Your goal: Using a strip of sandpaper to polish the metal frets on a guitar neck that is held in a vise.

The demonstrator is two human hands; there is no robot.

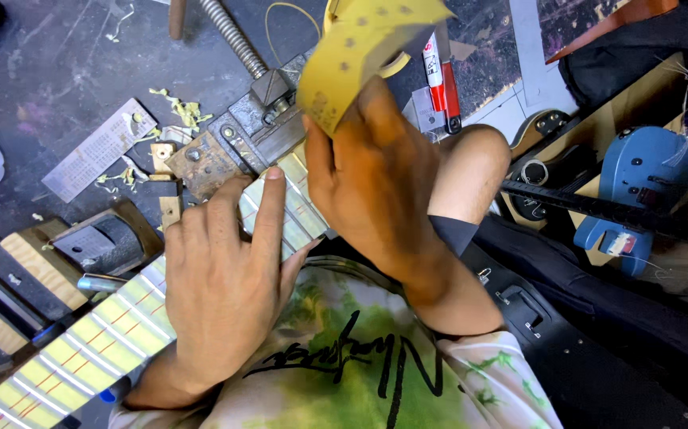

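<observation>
Fretboard [81, 349], taped yellow-green between its frets, runs from the lap up into the rusty vise [232, 147] on the dark, scuffed surface [50, 63]; the left hand [224, 278] lies flat on it, fingers spread. Just above the vise, the right hand [375, 171] pinches a folded yellow sandpaper sheet [352, 48]. Beyond the vise lie wood shavings [181, 107], a steel ruler [97, 147] and a red marker [439, 79]; a blue guitar body [646, 183] sits well right.
</observation>
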